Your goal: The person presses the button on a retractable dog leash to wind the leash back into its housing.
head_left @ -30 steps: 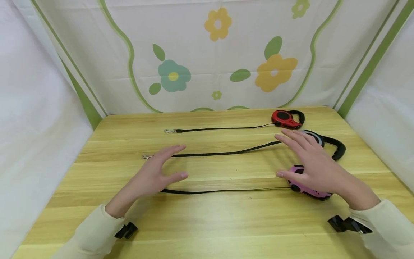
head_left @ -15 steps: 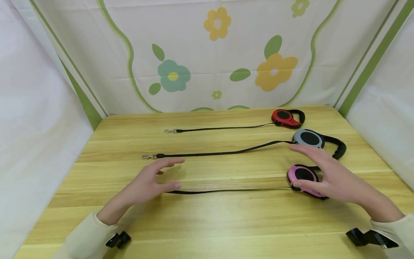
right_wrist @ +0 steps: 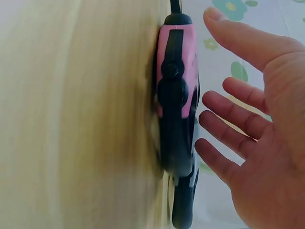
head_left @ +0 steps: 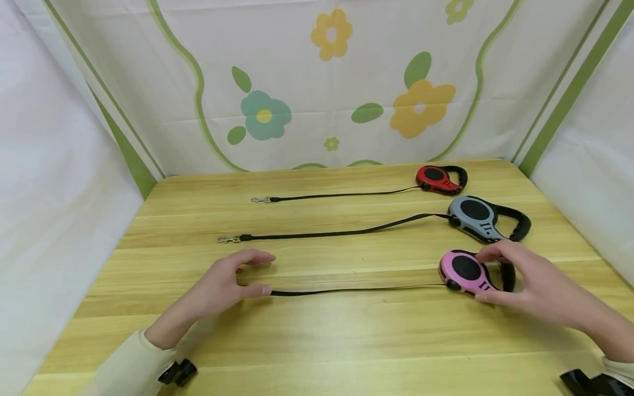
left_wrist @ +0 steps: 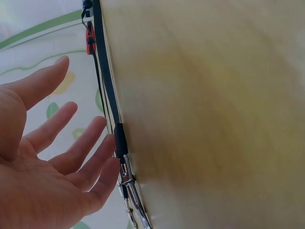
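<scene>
A pink retractable dog leash (head_left: pixel 464 269) with a black handle lies nearest me on the right of the table. Its black strap (head_left: pixel 337 290) runs left toward my left hand (head_left: pixel 220 283). In the left wrist view its metal snap hook (left_wrist: pixel 128 179) lies beside my left fingers, which are spread and slightly bent around nothing. My right hand (head_left: pixel 540 283) hovers over the pink leash's handle end, thumb and fingers apart. The right wrist view shows a gap between my right fingers (right_wrist: pixel 228 112) and the pink casing (right_wrist: pixel 189 57). My left hand hides the hook in the head view.
Behind lies a grey retractable leash (head_left: pixel 474 212), its strap stretched left to a metal hook (head_left: pixel 228 239). A smaller red one (head_left: pixel 436 177) lies at the back, its hook (head_left: pixel 260 199) also leftward. A flowered curtain (head_left: pixel 317 82) closes off the wooden table's (head_left: pixel 317 346) rear.
Both hands have come lower and nearer me. The right hand has moved rightward, off the grey leash, to the pink leash's handle end. The leashes lie as before.
</scene>
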Available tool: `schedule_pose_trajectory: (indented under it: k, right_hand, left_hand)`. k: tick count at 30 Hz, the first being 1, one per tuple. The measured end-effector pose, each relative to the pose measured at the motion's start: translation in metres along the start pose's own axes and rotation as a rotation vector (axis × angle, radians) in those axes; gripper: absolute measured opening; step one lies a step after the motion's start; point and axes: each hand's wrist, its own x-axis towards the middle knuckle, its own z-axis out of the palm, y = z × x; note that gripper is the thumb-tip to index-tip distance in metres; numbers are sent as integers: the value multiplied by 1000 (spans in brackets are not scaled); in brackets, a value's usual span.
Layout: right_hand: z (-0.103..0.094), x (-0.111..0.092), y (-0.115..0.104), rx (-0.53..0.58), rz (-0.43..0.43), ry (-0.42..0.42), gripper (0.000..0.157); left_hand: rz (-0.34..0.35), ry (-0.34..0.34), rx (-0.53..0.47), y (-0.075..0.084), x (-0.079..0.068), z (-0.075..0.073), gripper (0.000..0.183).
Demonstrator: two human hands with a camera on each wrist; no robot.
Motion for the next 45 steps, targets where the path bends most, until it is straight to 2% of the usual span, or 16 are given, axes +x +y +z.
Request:
schedule_pose_trajectory:
  k: [8,17,24,32,37,40,45]
  right_hand:
    - [-1,-9,11,-117,-24,22,53]
    - [6,-11,15,-201,-34,-17,42]
    - [11,-11,15,-239,-63,-30,42]
    - [10,-10,14,-254,-134,-18,43]
    - [7,-9,13,-246,-121,-50,41]
    - [6,-9,13,-240,-105,-54,42]
    - [3,-8,13,-201,-106,-57,43]
  left_hand:
    - [-7,-36,35,-2,-1,-1,44]
    - [13,-44,108,-6,-1,-1,34]
    - [19,-80,168,-7,1,-2,27]
    - [-15,-118,131,-6,2,-1,22]
    - [-8,-131,128,-4,1,-2,19]
    - [-3,-122,149,-3,-1,-2,16]
    - [-22,-58,185,-1,-2,-1,12]
